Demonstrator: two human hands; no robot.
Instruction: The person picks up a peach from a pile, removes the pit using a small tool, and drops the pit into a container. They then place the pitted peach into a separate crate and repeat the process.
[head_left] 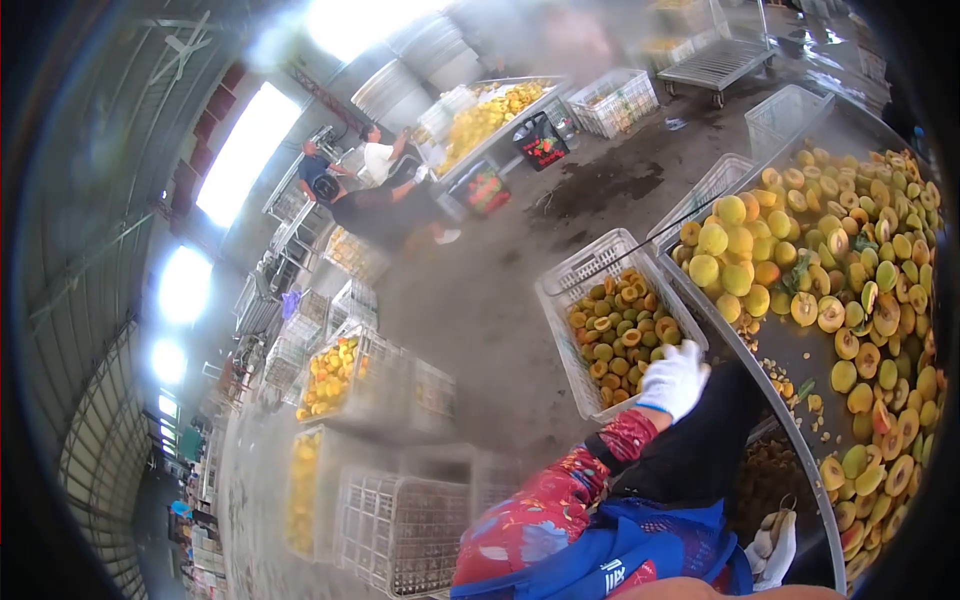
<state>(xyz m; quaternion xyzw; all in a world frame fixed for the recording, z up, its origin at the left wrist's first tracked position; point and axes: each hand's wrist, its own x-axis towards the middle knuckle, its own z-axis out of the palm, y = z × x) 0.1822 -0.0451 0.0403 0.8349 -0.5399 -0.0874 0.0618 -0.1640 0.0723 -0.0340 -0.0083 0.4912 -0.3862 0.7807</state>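
Left hand (676, 381), white-gloved, over the near end of a crate (598, 257) of halved fruit (622, 330) — fingers slightly bent, any hold indeterminable. The right hand (774, 548), also gloved, lies low beside the table (812, 362), where more halves are spread; its grip cannot be told. The step appears to be handling halves at the crate; the next move calls for clearing its rim. Lettering on the blue apron (665, 545) and black box (541, 141) — illegible.
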